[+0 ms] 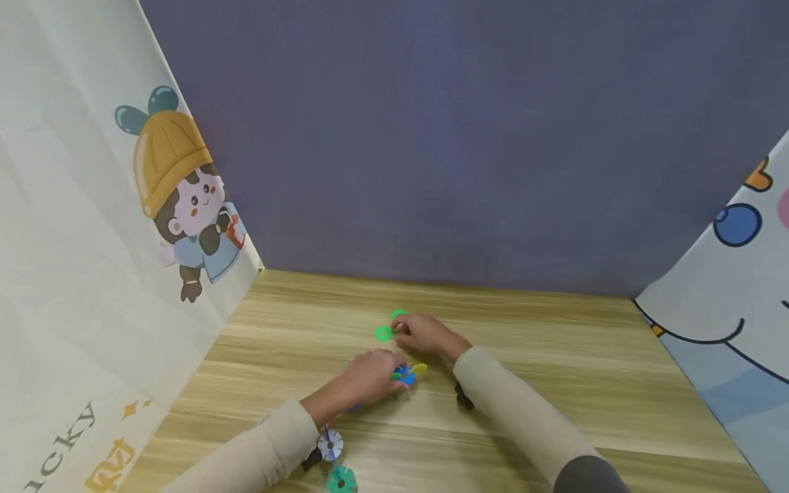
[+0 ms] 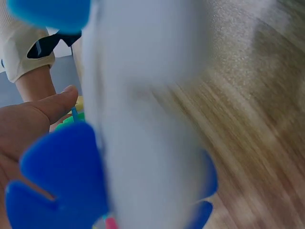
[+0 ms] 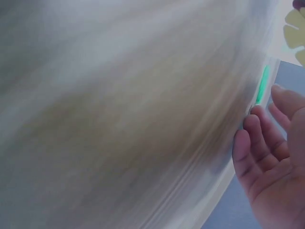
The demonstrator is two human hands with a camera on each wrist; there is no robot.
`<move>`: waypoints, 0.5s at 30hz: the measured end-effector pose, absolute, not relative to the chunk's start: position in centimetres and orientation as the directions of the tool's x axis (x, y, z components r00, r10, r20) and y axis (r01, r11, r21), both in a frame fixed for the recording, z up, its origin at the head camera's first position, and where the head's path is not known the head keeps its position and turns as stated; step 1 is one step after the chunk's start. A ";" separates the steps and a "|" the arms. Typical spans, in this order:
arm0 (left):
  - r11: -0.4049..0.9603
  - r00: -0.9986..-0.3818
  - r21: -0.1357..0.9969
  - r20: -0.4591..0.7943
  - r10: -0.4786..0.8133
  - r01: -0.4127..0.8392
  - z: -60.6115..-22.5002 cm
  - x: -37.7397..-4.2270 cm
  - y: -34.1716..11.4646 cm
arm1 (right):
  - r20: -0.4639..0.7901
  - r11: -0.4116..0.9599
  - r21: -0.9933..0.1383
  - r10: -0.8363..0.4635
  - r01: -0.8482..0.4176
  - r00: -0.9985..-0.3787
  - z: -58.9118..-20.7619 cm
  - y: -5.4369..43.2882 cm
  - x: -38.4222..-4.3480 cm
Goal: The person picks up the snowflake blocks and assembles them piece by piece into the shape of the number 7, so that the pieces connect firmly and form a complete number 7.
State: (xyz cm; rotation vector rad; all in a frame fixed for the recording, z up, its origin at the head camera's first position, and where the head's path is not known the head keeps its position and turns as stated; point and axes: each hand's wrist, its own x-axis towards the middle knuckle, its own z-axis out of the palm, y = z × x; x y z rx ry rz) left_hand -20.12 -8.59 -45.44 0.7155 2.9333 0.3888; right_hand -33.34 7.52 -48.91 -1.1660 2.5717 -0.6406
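My left hand (image 1: 372,376) grips a joined chain of flower-shaped interlocking discs. Near its fingers are a blue disc (image 1: 405,374) and a yellow disc (image 1: 420,369), with a bit of green between. The chain trails under the wrist to a white disc (image 1: 331,445) and a teal disc (image 1: 341,481). Blurred white and dark blue discs (image 2: 62,176) fill much of the left wrist view. My right hand (image 1: 425,333) is farther back, its loosely bent fingertips right by a green disc (image 1: 383,333) on the table. A second green disc (image 1: 398,314) is partly hidden behind it.
The wood-grain table (image 1: 555,356) ends at a grey-purple panel (image 1: 462,137). A white sheet with a cartoon figure (image 1: 197,205) stands on the left, another printed sheet (image 1: 696,315) on the right. Dark straps (image 1: 464,396) show at the wrists.
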 end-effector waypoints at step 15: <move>0.853 -0.885 0.287 -0.036 0.464 0.435 -45.4 -20.2 -8.8 | -0.109 0.628 -0.450 -0.745 -0.635 -0.658 -48.8 5.9 -33.8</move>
